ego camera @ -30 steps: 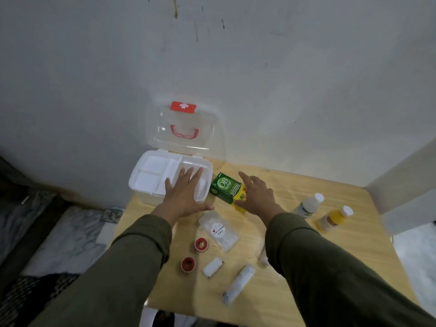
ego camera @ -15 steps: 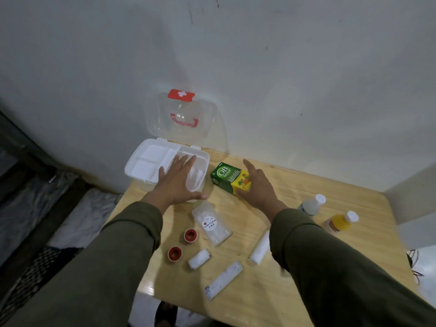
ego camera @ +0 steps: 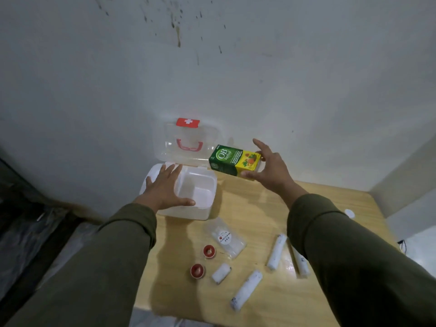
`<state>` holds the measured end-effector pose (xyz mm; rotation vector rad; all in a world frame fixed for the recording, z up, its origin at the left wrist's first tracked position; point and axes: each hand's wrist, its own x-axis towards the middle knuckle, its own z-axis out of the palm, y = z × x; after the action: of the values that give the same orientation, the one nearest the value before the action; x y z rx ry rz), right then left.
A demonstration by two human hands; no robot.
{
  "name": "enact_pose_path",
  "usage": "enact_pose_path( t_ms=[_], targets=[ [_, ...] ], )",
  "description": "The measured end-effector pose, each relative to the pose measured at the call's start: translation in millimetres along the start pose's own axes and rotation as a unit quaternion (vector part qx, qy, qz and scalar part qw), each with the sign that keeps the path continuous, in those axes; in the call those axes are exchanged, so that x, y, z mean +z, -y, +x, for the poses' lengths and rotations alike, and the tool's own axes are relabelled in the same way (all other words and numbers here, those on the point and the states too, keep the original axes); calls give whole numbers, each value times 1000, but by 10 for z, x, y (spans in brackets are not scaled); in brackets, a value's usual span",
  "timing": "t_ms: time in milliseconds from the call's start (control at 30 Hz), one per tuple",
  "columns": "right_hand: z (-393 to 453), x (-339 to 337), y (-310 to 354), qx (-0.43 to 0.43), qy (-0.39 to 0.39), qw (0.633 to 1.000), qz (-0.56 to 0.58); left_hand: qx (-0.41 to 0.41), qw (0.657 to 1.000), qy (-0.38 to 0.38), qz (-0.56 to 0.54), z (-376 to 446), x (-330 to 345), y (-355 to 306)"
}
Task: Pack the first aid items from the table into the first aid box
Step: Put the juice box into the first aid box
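First aid box (ego camera: 207,210) under flat open left hand (ego camera: 165,187); right hand (ego camera: 269,172) grip around "OB herbal" carton (ego camera: 233,160).

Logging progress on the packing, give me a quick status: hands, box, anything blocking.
Right hand holds green carton in the air beside first aid box. Left hand flat on box, partly covering opening. Lid open. Nothing packed yet.

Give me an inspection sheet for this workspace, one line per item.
Surface: wooden table, against a wall.
Job's things: first aid box open, lid up; green carton lifted; four bandage rolls, two red tape rolls, clear packet on table.
Clutter: white bottle cap at right edge.
Grippers: left hand on box; right hand holds carton.
Cables: dark cable past table's right.
Surroundings: stained wall.
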<state>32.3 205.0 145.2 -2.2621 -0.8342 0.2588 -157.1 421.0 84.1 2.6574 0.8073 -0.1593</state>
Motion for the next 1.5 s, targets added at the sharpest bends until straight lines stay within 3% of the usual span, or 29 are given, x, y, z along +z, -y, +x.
enact_pose_path(
  t_ms=[333, 833, 1267, 1500],
  targets=[
    [-1, 512, 566, -5, 117, 973, -197, 25, 996, 82, 16, -2, 68, 521],
    [208, 1369, 723, 32, 163, 977, -132, 65, 993, 73, 62, 16, 173, 615],
    [369, 1549, 628, -63, 232, 950, -199, 61, 992, 70, 89, 7, 141, 608],
    [341, 1627, 584, -19, 210, 971, -112, 55, 990, 78, 101, 14, 153, 589]
  ],
)
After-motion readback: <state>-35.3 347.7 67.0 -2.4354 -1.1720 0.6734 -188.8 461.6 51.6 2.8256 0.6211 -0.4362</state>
